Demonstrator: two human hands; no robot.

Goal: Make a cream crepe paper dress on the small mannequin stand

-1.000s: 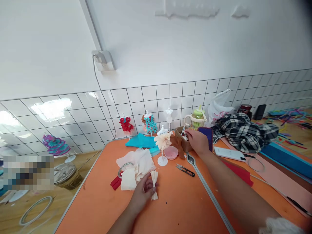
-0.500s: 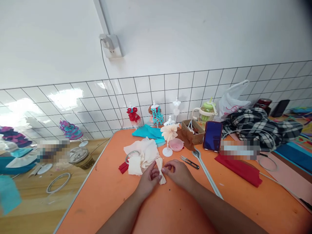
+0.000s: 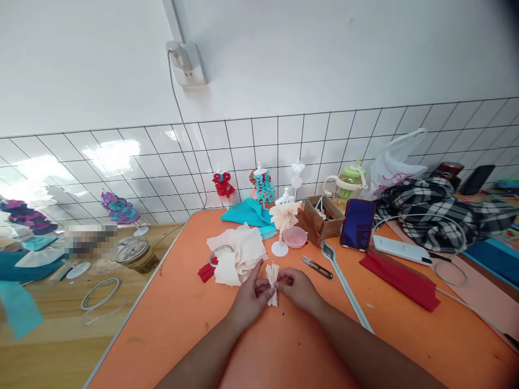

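Observation:
Between my two hands stands a small cream pleated crepe paper piece (image 3: 273,273), pinched narrow at its middle and fanned at both ends. My left hand (image 3: 253,294) grips its waist from the left with thumb and fingers. From the other side, my right hand (image 3: 298,287) pinches the same waist. Just beyond them, loose cream crepe paper (image 3: 243,246) lies crumpled with a tape roll (image 3: 221,252) on it. A mini dress form (image 3: 279,247) wearing a cream pleated ruffle (image 3: 285,215) stands behind my hands.
Thread snips (image 3: 317,267) and a pink dish (image 3: 295,236) lie close by to the right. Farther right are a phone (image 3: 358,224), a small box (image 3: 323,216) and red crepe paper (image 3: 399,280). Dressed mini forms (image 3: 224,185) line the tiled wall beside teal paper (image 3: 245,213).
The cream pleated piece now stands more upright, its waist squeezed tighter. My right hand has closed in onto it; half a second ago its fingers were looser. The view has shifted slightly.

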